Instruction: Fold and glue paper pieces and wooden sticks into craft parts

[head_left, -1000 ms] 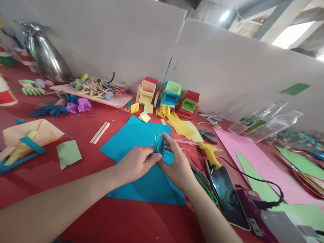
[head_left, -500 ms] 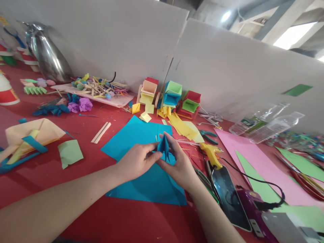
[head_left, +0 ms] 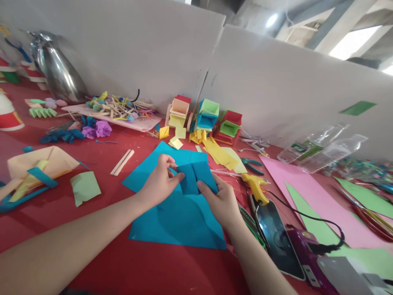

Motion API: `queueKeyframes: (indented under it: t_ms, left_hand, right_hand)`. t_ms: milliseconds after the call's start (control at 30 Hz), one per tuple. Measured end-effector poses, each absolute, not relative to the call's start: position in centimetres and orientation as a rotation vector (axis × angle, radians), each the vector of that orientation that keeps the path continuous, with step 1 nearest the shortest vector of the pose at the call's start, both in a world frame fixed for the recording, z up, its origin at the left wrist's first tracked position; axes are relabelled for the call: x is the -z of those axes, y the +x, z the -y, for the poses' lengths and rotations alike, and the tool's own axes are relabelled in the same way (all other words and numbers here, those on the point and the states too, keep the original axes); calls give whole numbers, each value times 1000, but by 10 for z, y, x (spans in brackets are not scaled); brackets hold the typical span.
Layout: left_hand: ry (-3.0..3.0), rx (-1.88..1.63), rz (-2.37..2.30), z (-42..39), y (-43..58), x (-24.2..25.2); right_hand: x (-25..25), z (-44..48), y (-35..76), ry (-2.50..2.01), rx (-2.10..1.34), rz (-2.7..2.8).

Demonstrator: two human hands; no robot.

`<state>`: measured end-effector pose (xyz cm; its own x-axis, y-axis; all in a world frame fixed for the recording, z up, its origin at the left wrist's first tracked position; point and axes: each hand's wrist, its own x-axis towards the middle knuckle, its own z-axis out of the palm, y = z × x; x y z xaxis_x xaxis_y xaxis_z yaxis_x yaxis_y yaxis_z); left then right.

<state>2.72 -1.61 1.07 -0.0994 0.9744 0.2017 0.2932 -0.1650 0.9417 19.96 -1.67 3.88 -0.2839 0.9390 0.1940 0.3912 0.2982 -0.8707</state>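
A small folded blue paper (head_left: 196, 177) is held up over large blue sheets (head_left: 175, 223) lying on the red table. My left hand (head_left: 159, 180) pinches its left edge between thumb and fingers. On the other side, my right hand (head_left: 221, 198) grips the right part, with the thumb on its face and the fingers mostly behind it. A crease line or slit runs down near the middle of the piece. Two wooden sticks (head_left: 122, 162) and a green paper piece (head_left: 85, 188) lie left of the sheets.
Right of my hands are a yellow glue gun (head_left: 256, 188), a phone (head_left: 278, 237), pliers (head_left: 252, 165) and pink paper (head_left: 307, 196). Folded paper boxes (head_left: 208, 112) stand by the white wall. A metal jug (head_left: 59, 69) stands back left.
The folded blue paper has opened out from a narrow, edge-on shape to a wider, flatter face. My left hand has moved slightly left and up, and my hands are farther apart.
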Motion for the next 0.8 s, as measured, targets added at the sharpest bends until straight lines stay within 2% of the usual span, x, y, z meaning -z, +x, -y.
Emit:
queueKeyframes:
  t_ms: [267, 500, 800]
  left_hand:
    - [1538, -1107, -1336, 21, 27, -16]
    - [1252, -1106, -1297, 24, 35, -15]
    - [1177, -1085, -1216, 21, 31, -19]
  right_hand:
    - [-39, 19, 199, -1164, -917, 1869]
    - [-39, 24, 197, -1033, -958, 1956]
    - [-36, 10, 204, -1252, -771, 1745]
